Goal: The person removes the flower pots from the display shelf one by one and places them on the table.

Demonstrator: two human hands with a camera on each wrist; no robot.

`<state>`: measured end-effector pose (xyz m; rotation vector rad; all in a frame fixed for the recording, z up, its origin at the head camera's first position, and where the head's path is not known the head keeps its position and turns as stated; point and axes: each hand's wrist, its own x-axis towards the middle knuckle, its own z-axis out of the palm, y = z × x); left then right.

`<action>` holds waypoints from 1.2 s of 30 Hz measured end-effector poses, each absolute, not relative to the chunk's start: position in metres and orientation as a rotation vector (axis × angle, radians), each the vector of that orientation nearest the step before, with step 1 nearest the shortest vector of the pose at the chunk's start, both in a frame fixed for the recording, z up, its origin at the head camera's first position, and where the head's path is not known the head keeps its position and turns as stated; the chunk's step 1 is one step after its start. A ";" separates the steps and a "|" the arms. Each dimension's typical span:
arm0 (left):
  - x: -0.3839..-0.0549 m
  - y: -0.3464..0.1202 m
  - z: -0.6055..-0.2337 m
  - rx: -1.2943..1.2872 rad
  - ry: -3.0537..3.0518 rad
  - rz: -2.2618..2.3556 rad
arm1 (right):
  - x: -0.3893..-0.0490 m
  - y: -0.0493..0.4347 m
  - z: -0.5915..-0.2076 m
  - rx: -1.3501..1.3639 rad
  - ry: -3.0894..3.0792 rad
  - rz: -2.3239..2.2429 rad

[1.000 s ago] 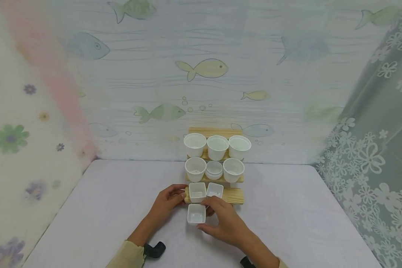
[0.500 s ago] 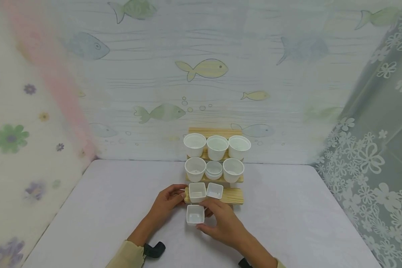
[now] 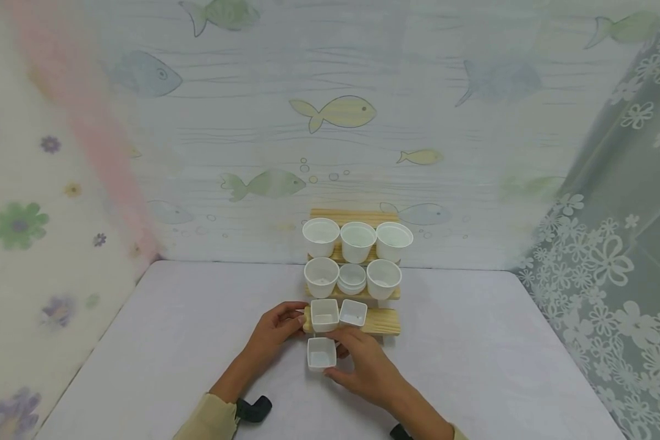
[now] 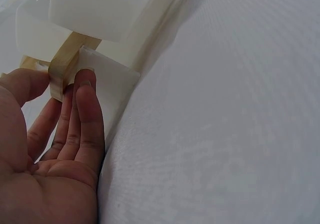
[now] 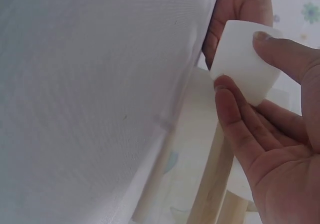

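Observation:
In the head view my right hand (image 3: pixel 371 370) pinches a small square white cup (image 3: pixel 321 354) between thumb and fingers, just in front of a tiered wooden rack (image 3: pixel 382 321). The right wrist view has the thumb on one side of that cup (image 5: pixel 245 59) and fingers on the other. My left hand (image 3: pixel 275 330) holds the left end of the rack's lowest step; up close, thumb and fingertips close around the wooden end (image 4: pixel 62 67). On this step stand a square white cup (image 3: pixel 324 316) and a smaller, tilted square one (image 3: pixel 353 313).
Round white cups fill the upper steps: three on top, including the left one (image 3: pixel 321 237), and large ones below, such as the right one (image 3: pixel 384 279), flanking a small round cup (image 3: pixel 352 278). A white cloth (image 3: pixel 473 354) covers the table, which meets a fish-patterned backdrop (image 3: pixel 330 73).
The pinched square cup has shifted slightly toward the person, with a little more gap from the lowest step. My left hand stays at the rack's end.

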<state>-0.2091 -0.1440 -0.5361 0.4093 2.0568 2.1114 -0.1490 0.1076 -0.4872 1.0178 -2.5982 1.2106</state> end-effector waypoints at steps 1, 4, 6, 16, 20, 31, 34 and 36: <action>-0.209 -0.144 -0.536 0.409 2.054 2.114 | -0.149 0.108 -0.488 1.019 -2.604 1.209; -0.210 -0.143 -0.536 0.425 2.050 2.123 | -0.150 0.108 -0.490 1.032 -2.612 1.187; -0.210 -0.143 -0.537 0.446 2.051 2.127 | -0.149 0.108 -0.491 1.044 -2.618 1.171; -0.211 -0.143 -0.539 0.422 2.039 2.132 | -0.146 0.106 -0.492 1.019 -2.674 1.152; -0.210 -0.143 -0.537 0.431 2.045 2.127 | -0.146 0.105 -0.492 0.982 -2.697 1.151; -0.210 -0.144 -0.537 0.423 2.043 2.127 | -0.145 0.102 -0.493 0.964 -2.702 1.091; -0.211 -0.143 -0.539 0.424 2.047 2.127 | -0.145 0.101 -0.493 0.958 -2.705 1.075; -0.212 -0.143 -0.540 0.427 2.050 2.128 | -0.145 0.101 -0.492 0.959 -2.703 1.072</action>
